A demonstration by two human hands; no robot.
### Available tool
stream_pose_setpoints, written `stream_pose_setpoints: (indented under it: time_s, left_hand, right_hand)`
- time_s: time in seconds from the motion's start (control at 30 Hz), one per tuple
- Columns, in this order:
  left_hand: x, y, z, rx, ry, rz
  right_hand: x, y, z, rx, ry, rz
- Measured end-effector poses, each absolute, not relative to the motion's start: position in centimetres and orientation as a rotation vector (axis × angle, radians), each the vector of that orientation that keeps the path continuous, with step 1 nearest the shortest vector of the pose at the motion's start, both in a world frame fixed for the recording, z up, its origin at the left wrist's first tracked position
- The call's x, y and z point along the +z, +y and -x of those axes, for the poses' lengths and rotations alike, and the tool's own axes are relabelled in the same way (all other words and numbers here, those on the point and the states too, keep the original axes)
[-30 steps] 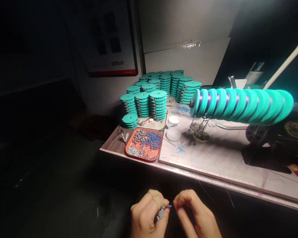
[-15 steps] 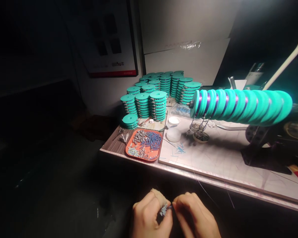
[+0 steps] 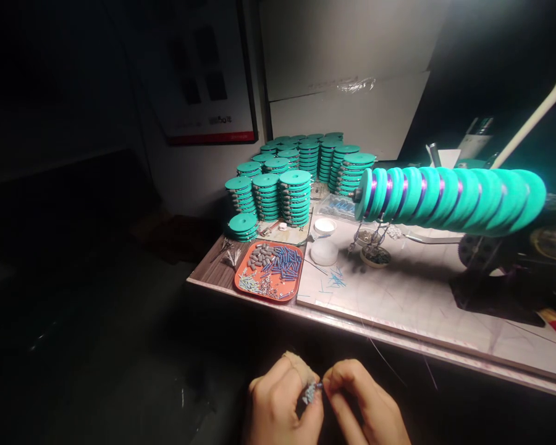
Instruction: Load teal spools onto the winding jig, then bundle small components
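My left hand (image 3: pixel 278 402) is closed, with a beige wrap on its index finger. Between its thumb and index finger shows a small bundle of pale blue-grey pieces (image 3: pixel 309 393). A thin dark ribbed piece (image 3: pixel 319 385) bridges the narrow gap to my right hand (image 3: pixel 368 405). The right thumb and index finger are pinched at that piece's other end. Both hands are low in the view, in front of the table edge. What lies inside the left palm is hidden.
An orange tray (image 3: pixel 283 293) holds sorted small parts at the table's left front corner. Stacks of green spools (image 3: pixel 295 198) stand behind it. On the right, a row of green discs (image 3: pixel 451 198) with purple line sits on a horizontal shaft. Small dishes (image 3: pixel 324 252) lie between.
Both hands stay nearly in place, still pinching. The pale bundle in the left fingers has shifted slightly right, and a bit more of the dark ribbed piece shows.
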State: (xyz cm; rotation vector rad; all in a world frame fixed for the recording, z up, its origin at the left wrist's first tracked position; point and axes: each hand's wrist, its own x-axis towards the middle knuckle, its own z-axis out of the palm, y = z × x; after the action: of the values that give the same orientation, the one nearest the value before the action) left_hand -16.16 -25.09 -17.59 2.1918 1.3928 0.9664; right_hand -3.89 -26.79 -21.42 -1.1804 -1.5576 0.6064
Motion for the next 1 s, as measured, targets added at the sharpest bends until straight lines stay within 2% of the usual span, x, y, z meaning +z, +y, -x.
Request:
stream_pose_setpoints:
  time_s: [0.17, 0.33, 0.53, 0.6, 0.7, 0.77, 0.87, 1.0]
  left_hand:
    - [-16.9, -24.7, 16.3, 0.800, 1.367, -2.179]
    - [-16.4, -24.1, 17.2, 0.769, 1.342, -1.867]
    - [-16.0, -24.2, 17.5, 0.959, 1.277, -1.697]
    - [-16.1, -24.2, 17.5, 1.011, 1.266, -1.585]
    - [-16.3, -24.1, 17.6, 1.021, 1.278, -1.421]
    - [-16.4, -24.2, 17.6, 0.995, 1.277, -1.359]
    - [-16.4, -24.3, 17.3, 1.026, 1.260, -1.282]
    - [-16.5, -24.3, 17.3, 1.094, 1.280, -1.112]
  right_hand:
    - [-20.8, -26.3, 3.1, 0.582, -1.632, 1.171]
    - [-20.0, -25.7, 2.2, 0.631, -1.682, 1.102]
    - [-19.8, -25.5, 1.8, 0.634, -1.621, 1.083]
    - [-19.5, -25.1, 0.3, 0.413, -1.704, 1.115]
    - [-18.4, -24.4, -1.5, -0.214, -1.787, 1.228]
    - [-17.6, -24.2, -1.4, -0.371, -1.892, 1.182]
    - [-17.1, -24.3, 0.5, -0.109, -2.059, 0.979]
    - [-18.2, -24.5, 2.3, 0.182, -1.957, 0.970]
